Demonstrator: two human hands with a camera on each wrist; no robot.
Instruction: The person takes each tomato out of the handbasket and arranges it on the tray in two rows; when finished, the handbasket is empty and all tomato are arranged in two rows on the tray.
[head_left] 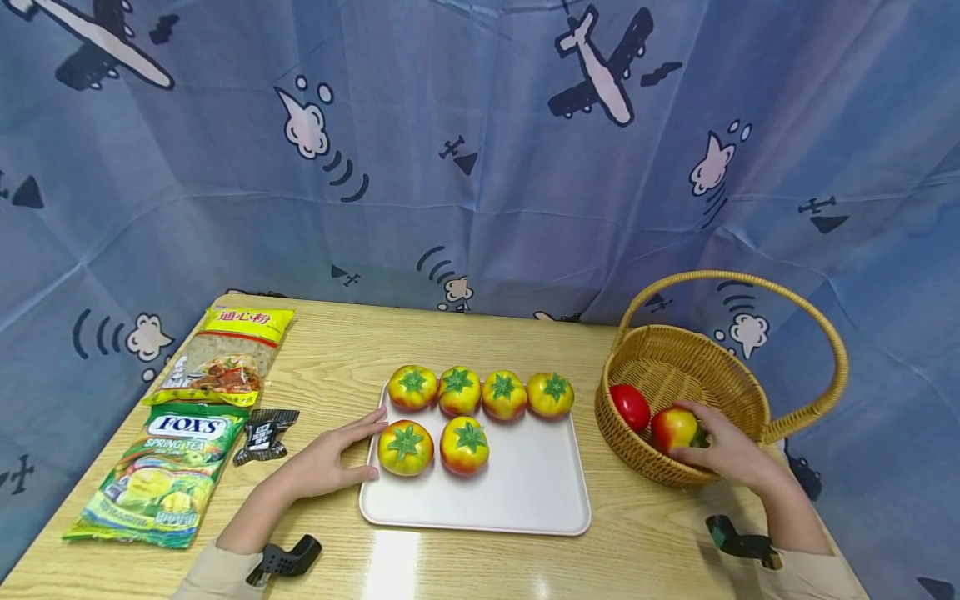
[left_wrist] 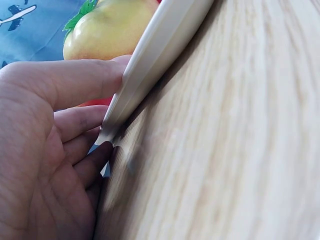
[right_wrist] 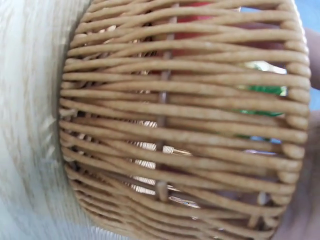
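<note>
A white tray (head_left: 517, 492) holds several yellow-and-red toy tomatoes (head_left: 405, 447) with green star-shaped leaf tops, set in a back row and a shorter front row. At the tray's left edge rests my left hand (head_left: 330, 458), thumb and fingertips touching the rim; the left wrist view has the fingers fairly straight along the tray side (left_wrist: 150, 65). Inside the wicker basket (head_left: 637, 454) my right hand (head_left: 723, 446) grips another red-and-yellow toy tomato (head_left: 672, 429). Beside it lies a shiny red fruit (head_left: 630, 407). Basket weave covers most of the right wrist view.
On the left lie a yellow-topped pasta bag (head_left: 225, 358), a green candy bag (head_left: 161, 475) and a small black wrapped packet (head_left: 264, 435). The basket's tall handle (head_left: 836, 358) arches over its back and right side. A blue patterned curtain (head_left: 480, 167) hangs behind the table.
</note>
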